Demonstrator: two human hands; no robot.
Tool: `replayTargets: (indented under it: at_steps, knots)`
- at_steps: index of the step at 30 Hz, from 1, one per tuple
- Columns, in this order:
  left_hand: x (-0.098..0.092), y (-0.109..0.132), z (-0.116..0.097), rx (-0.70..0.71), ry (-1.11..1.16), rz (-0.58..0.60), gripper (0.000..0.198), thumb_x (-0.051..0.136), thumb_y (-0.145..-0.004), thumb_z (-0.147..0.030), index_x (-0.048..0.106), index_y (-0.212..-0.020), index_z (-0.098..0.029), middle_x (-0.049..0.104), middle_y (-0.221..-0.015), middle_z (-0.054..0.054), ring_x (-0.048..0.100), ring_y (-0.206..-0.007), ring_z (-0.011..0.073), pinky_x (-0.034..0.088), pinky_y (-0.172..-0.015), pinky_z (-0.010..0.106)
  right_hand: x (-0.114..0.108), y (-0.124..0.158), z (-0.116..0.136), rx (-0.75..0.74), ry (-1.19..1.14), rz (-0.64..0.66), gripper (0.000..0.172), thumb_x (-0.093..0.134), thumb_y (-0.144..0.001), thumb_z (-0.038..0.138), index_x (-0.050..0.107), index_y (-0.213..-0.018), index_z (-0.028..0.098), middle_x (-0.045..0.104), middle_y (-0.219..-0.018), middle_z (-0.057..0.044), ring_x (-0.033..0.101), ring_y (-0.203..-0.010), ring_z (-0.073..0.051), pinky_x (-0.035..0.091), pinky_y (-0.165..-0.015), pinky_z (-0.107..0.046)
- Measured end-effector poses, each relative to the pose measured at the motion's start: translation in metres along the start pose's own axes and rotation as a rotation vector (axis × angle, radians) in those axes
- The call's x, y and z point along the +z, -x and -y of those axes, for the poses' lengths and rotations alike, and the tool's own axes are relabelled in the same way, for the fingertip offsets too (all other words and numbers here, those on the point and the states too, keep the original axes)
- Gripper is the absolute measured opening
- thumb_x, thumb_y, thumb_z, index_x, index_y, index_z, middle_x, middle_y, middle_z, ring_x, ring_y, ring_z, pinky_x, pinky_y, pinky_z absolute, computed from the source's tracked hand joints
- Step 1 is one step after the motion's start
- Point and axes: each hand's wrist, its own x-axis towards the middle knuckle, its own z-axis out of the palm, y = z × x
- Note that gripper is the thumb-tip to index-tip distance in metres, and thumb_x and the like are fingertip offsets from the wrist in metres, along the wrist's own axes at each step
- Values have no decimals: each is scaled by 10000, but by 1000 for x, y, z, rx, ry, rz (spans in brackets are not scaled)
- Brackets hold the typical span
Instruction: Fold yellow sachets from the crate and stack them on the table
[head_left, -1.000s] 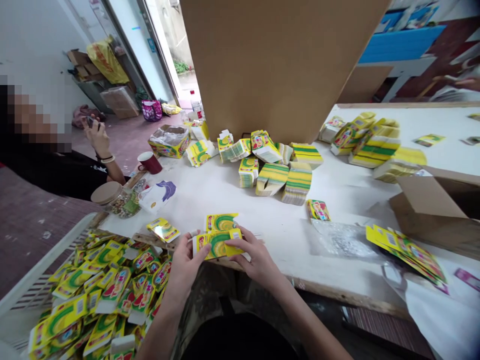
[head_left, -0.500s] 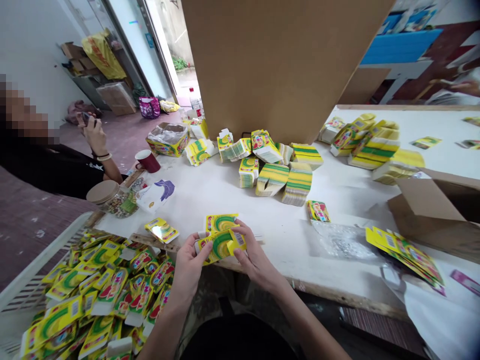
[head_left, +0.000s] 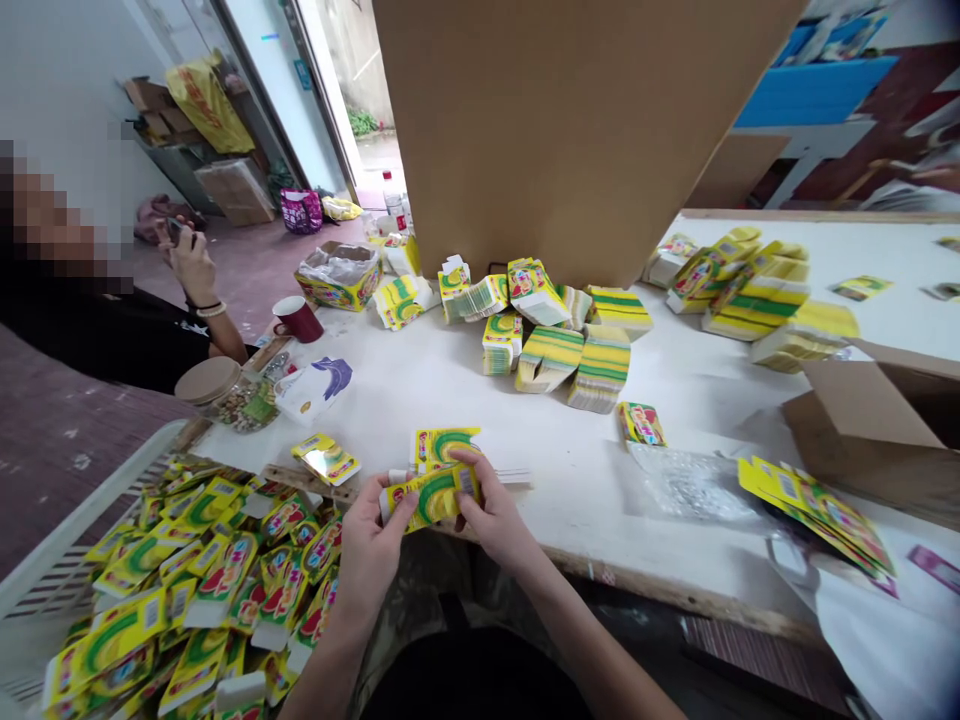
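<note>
Between my two hands, at the table's near edge, is a small yellow carton [head_left: 429, 497] with green curved stripes. My left hand [head_left: 375, 535] is closed on its left end, thumb across the front face; a pale band wraps one finger. The fingers of my right hand [head_left: 495, 515] pinch the carton's right end, near the barcode. Just behind it, a stack of flat yellow cartons [head_left: 442, 440] lies on the white table, partly covered by my hands. Down to the left, a white plastic basket [head_left: 45, 570] holds a heap of similar cartons [head_left: 217, 590].
Bundled cartons [head_left: 551, 355] stand mid-table before a tall cardboard panel [head_left: 577, 130]. A maroon mug [head_left: 300, 320], a lidded jar [head_left: 232, 395] and a loose carton [head_left: 326, 458] are at left. At right lie a plastic bag [head_left: 690, 482] and an open cardboard box [head_left: 862, 410]. A person sits at far left.
The carton's right end flap stuck out at an angle before; now that end looks flat under my right fingers. The held carton has tilted slightly. The whole view has shifted a little.
</note>
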Motion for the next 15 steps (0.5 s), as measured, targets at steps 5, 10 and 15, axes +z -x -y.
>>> replayTargets:
  at_steps: [5,10,15]
  knots:
    - [7,5,3,-55,181,87,365,677,-804,-368,537,-1089,-189,687,-926,28,653,-811,178,527,-735,262,-4,0,5,48,-130,-58,550,570,-820,356,357,-1311,228,578,-900,-39,582,-592,-149,514,-413,-261]
    - [24,17,5,-106,223,72,390,672,-811,-378,533,-1118,-182,692,-935,34,655,-860,180,518,-796,270,2,1,4,-146,128,-297,230,549,-864,371,555,-1011,193,611,-885,-37,581,-737,-166,506,-651,-291]
    - [-1,16,3,-106,77,28,425,674,-761,-471,555,-1065,-200,684,-915,30,639,-845,210,509,-742,287,5,2,5,-184,179,-227,347,549,-853,365,517,-1137,168,611,-851,-37,564,-674,-157,478,-624,-285]
